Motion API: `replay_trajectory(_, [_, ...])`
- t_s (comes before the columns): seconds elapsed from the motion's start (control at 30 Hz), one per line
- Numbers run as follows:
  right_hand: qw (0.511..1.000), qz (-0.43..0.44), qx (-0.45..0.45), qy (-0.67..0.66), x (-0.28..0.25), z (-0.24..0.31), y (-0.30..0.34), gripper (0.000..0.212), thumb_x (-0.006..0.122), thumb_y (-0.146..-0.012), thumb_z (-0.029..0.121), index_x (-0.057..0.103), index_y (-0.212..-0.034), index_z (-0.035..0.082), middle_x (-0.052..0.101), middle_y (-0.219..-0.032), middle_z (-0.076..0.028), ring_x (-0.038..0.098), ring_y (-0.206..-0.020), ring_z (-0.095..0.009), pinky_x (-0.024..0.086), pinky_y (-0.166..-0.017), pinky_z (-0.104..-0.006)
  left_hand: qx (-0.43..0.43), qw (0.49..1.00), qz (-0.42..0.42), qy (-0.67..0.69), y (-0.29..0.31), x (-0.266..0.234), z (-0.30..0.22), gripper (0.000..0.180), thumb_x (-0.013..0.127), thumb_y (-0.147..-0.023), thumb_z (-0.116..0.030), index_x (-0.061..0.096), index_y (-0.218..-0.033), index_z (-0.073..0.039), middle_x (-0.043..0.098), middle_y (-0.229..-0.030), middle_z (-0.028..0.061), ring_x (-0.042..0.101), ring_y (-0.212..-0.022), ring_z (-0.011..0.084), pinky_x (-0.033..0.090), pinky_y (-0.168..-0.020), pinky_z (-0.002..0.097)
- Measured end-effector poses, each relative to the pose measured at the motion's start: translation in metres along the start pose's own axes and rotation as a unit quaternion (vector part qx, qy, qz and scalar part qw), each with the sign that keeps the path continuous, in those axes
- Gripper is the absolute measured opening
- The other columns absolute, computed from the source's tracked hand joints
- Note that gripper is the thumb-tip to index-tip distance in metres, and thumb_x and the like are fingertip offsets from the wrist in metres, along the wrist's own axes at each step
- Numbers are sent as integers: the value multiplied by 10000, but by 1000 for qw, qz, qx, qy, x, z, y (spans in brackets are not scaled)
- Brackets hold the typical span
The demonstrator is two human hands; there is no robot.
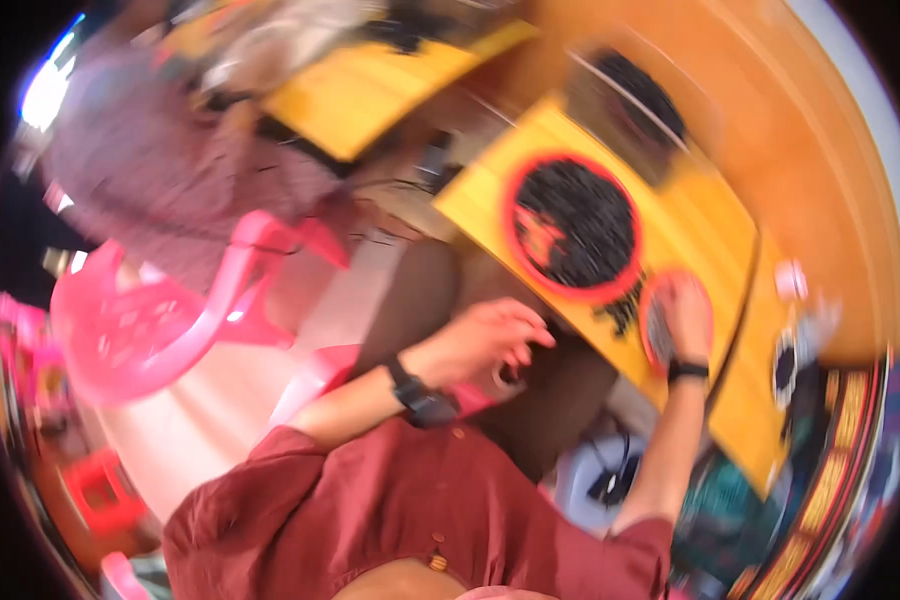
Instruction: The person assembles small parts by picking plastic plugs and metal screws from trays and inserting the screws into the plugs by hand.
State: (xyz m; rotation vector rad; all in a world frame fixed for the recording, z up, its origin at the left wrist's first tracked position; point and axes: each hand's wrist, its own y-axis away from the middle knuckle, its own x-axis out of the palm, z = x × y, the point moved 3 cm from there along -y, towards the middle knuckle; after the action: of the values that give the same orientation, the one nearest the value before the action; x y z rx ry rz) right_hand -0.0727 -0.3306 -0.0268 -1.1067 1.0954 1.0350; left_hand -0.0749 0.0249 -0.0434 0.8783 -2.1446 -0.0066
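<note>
My left hand (495, 338) is raised in front of the yellow table, its fingers loosely bent and somewhat apart, with nothing visible in them. Over at the table's near edge, my right hand (684, 305) reaches into a small red-rimmed dish (656, 340) that holds something greyish. Its fingertips are blurred, so I cannot make out whether they grip anything. Beside that dish is a large round red tray (515, 262) filled with many small black pieces (580, 215) and an orange-red patch at its left. A small dark heap (622, 308) lies on the table between the two.
A clear-sided bin (625, 105) with dark contents stands at the table's far end. Pink plastic chairs (135, 340) are at the left, near a person in mauve clothing (160, 150) by another yellow table (370, 85). A pale basin (590, 480) sits below my right forearm.
</note>
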Motion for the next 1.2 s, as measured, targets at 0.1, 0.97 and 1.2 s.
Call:
replay_trajectory(0.1, [998,8,51,-29,-9,-9,12,145,656,-754,95,649,-854,-10,632,-869,-200,592,-858,-364,475,-751,-437,-10,999,39,14,-7,3,11,153,549,-923,-113,558,-1063,-51,676,-1007,91,611,-680,85,487,-582,189])
replay_trajectory(0.97, [951,-113,259,-129,-49,-46,24,166,598,-775,85,664,-845,-50,649,-681,-143,609,-544,-220,475,-530,-335,84,995,-3,55,12,-8,-21,144,566,-934,-166,585,-1030,-61,645,-884,29,601,-671,81,479,-606,188])
replay_trajectory(1.2, [966,-97,238,-9,-43,-51,29,190,626,-775,106,640,-811,-80,653,-722,-174,616,-657,-297,481,-643,-393,194,978,-80,-14,37,-9,-57,163,511,-963,-205,571,-1062,-90,631,-886,3,559,-647,51,445,-590,187])
